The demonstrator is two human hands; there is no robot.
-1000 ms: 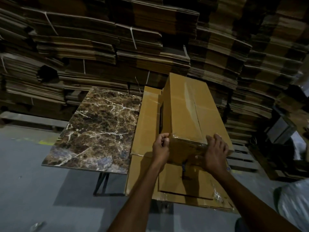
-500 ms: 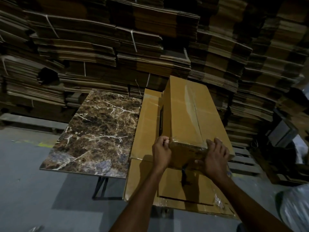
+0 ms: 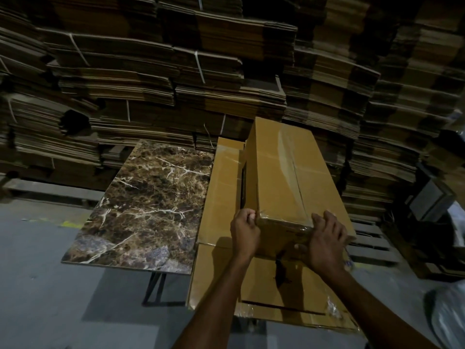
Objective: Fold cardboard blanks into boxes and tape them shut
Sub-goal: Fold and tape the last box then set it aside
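Box (image 3: 289, 172), left fingers (image 3: 247, 215) curled at near corner, right fingers (image 3: 325, 219) on top

Counts:
- folded box (image 3: 289, 172): 1
- flat blanks (image 3: 221, 187) lying under it: at least 2, exact number unclear
- marble-patterned surface (image 3: 151, 202): 1
- hands: 2, the left hand (image 3: 245, 230) and the right hand (image 3: 327, 243)
- strapped bundles (image 3: 151, 84) of flat cardboard behind: dozens, too many to count
- pallet (image 3: 370, 245): 1
- white bag (image 3: 450, 313): 1
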